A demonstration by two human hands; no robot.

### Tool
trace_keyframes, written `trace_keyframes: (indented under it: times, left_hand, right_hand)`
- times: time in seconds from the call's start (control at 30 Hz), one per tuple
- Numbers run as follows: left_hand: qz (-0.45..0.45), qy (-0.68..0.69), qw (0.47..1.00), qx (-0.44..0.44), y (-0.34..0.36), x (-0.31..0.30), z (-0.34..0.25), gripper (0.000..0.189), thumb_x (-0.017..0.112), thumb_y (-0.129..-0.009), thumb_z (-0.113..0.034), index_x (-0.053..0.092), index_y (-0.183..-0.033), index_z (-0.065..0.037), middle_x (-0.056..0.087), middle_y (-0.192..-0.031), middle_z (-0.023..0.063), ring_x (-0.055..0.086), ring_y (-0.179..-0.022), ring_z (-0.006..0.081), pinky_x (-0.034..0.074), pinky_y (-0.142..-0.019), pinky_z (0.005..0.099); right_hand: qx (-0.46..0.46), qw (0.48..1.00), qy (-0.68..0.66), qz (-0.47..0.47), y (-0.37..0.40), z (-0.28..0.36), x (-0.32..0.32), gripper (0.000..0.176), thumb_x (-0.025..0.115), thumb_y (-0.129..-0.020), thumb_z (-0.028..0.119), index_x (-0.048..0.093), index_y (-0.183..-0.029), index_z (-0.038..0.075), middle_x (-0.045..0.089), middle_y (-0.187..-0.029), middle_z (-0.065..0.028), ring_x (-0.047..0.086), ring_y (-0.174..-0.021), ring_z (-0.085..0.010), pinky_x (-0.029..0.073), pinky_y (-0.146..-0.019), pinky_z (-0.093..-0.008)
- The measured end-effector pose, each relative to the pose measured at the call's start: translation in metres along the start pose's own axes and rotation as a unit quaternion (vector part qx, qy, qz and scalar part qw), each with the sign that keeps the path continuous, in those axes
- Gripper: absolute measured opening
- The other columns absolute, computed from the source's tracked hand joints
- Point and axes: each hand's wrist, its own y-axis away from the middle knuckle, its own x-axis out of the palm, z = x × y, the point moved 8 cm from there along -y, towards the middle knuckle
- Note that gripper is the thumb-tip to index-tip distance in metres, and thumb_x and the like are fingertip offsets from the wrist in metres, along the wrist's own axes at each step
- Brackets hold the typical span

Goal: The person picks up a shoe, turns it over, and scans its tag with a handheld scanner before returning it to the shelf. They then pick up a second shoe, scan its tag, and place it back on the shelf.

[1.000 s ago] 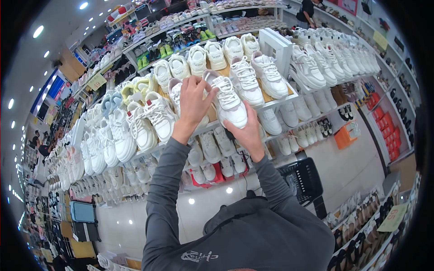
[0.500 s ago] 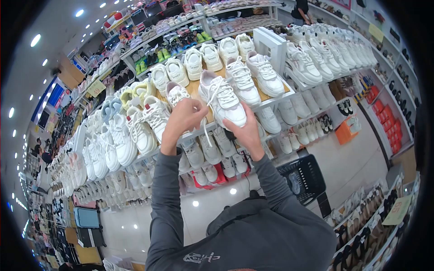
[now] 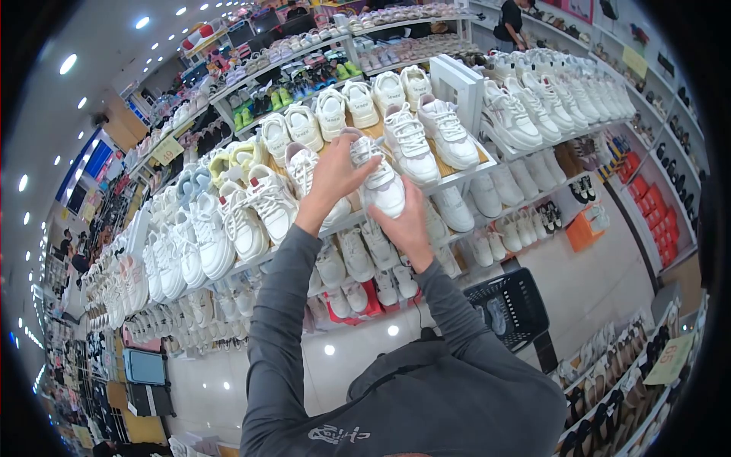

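Observation:
Both hands are on one white lace-up sneaker [image 3: 383, 186] at the front of the display shelf. My left hand [image 3: 339, 177] wraps the shoe's left side near the collar, its thumb lying across the laces. At the toe, my right hand [image 3: 405, 225] grips from the near side, with the thumb on the left and the fingers round the right. The hands hide the shoe's sides and part of its opening. Left of it stands another white sneaker [image 3: 301, 169], partly behind my left wrist. A further white sneaker [image 3: 413, 152] is close on the right.
Rows of white shoes continue along the shelf on both sides. A white frame-like stand [image 3: 459, 91] rises at the back right. More shoes fill lower shelves. A black basket [image 3: 525, 308] is on the floor at right, near an orange box [image 3: 585, 231]. A person [image 3: 509, 27] stands in the far aisle.
My left hand, which held a shoelace beside the sneaker, has moved right and up onto its laces and collar. The dangling lace end no longer shows. My right hand stays at the toe.

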Motion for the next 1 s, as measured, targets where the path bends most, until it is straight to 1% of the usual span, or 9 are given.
trace_keyframes:
  times: [0.03,0.13,0.23,0.33,0.37,0.43,0.57,0.77,1.0]
  left_hand:
    - [0.002,0.013,1.000,0.014,-0.004,0.007,0.006,0.053,0.078,-0.090,-0.034,0.063,-0.127,0.000,0.069,-0.118,0.0187,0.067,-0.109,0.0317,0.054,-0.088,0.0411]
    - [-0.004,0.073,0.996,0.044,-0.012,0.013,0.017,0.047,0.077,-0.090,-0.027,0.064,-0.126,0.000,0.069,-0.115,0.0152,0.067,-0.093,0.0231,0.053,-0.079,0.0351]
    - [0.063,0.125,0.989,-0.042,-0.011,0.016,0.026,0.038,0.073,-0.093,-0.019,0.063,-0.124,0.000,0.069,-0.118,0.0164,0.068,-0.106,0.0280,0.054,-0.085,0.0371]
    - [0.087,0.161,0.980,-0.082,-0.011,0.013,0.032,0.035,0.071,-0.094,-0.013,0.062,-0.125,0.000,0.069,-0.116,0.0120,0.065,-0.098,0.0190,0.052,-0.080,0.0308]
    - [0.078,0.166,0.981,-0.062,-0.013,0.013,0.035,0.036,0.071,-0.095,-0.015,0.063,-0.127,-0.001,0.068,-0.113,0.0086,0.057,-0.088,0.0148,0.048,-0.074,0.0289]
    - [0.060,0.178,0.982,-0.022,-0.015,0.016,0.044,0.037,0.071,-0.097,-0.018,0.064,-0.129,-0.001,0.065,-0.106,0.0018,0.042,-0.069,0.0065,0.042,-0.062,0.0252]
    - [0.053,0.186,0.981,-0.021,-0.016,0.022,0.052,0.036,0.070,-0.097,-0.016,0.063,-0.130,-0.002,0.065,-0.106,0.0019,0.041,-0.069,0.0065,0.042,-0.062,0.0249]
    - [0.019,0.142,0.990,0.001,-0.023,0.024,0.058,0.036,0.069,-0.096,-0.013,0.062,-0.130,-0.002,0.067,-0.107,0.0055,0.044,-0.069,0.0084,0.044,-0.063,0.0270]
    - [0.009,0.115,0.993,-0.017,-0.031,0.029,0.070,0.037,0.069,-0.096,-0.012,0.062,-0.131,-0.004,0.064,-0.111,0.0099,0.052,-0.074,0.0136,0.049,-0.071,0.0307]
  right_hand:
    - [-0.004,1.000,-0.006,0.000,-0.001,0.001,0.000,0.097,0.087,-0.078,0.028,0.034,-0.149,-0.012,0.044,-0.143,-0.0310,0.042,-0.136,-0.0425,0.037,-0.115,-0.0476]
    - [-0.016,1.000,0.004,-0.003,-0.002,0.002,0.002,0.096,0.086,-0.079,0.028,0.033,-0.149,-0.013,0.043,-0.143,-0.0318,0.042,-0.135,-0.0435,0.038,-0.114,-0.0485]
    - [-0.020,1.000,0.019,-0.015,0.001,-0.001,0.006,0.097,0.086,-0.081,0.031,0.034,-0.150,-0.011,0.043,-0.145,-0.0311,0.045,-0.135,-0.0422,0.038,-0.114,-0.0474]
    - [-0.026,0.999,0.034,-0.013,0.000,0.001,0.010,0.097,0.086,-0.082,0.034,0.034,-0.151,-0.011,0.043,-0.146,-0.0315,0.047,-0.134,-0.0430,0.038,-0.114,-0.0473]
    - [-0.029,0.999,0.040,-0.008,-0.001,0.003,0.011,0.098,0.086,-0.082,0.035,0.034,-0.151,-0.011,0.044,-0.147,-0.0320,0.047,-0.133,-0.0438,0.037,-0.114,-0.0476]
    - [-0.026,0.995,0.094,0.006,-0.001,0.009,0.010,0.100,0.084,-0.083,0.041,0.034,-0.151,-0.011,0.044,-0.148,-0.0319,0.047,-0.131,-0.0467,0.037,-0.110,-0.0525]
    - [-0.027,0.991,0.134,0.006,0.001,0.012,0.013,0.100,0.081,-0.085,0.046,0.034,-0.152,-0.012,0.044,-0.151,-0.0308,0.049,-0.128,-0.0472,0.037,-0.106,-0.0571]
    - [-0.088,0.985,0.143,0.032,0.010,0.013,0.012,0.092,0.077,-0.089,0.038,0.034,-0.152,-0.013,0.046,-0.150,-0.0302,0.049,-0.127,-0.0450,0.037,-0.107,-0.0536]
    - [-0.084,0.982,0.164,0.038,-0.002,0.009,0.013,0.085,0.078,-0.088,0.037,0.042,-0.150,-0.008,0.055,-0.145,-0.0209,0.051,-0.125,-0.0389,0.038,-0.105,-0.0495]
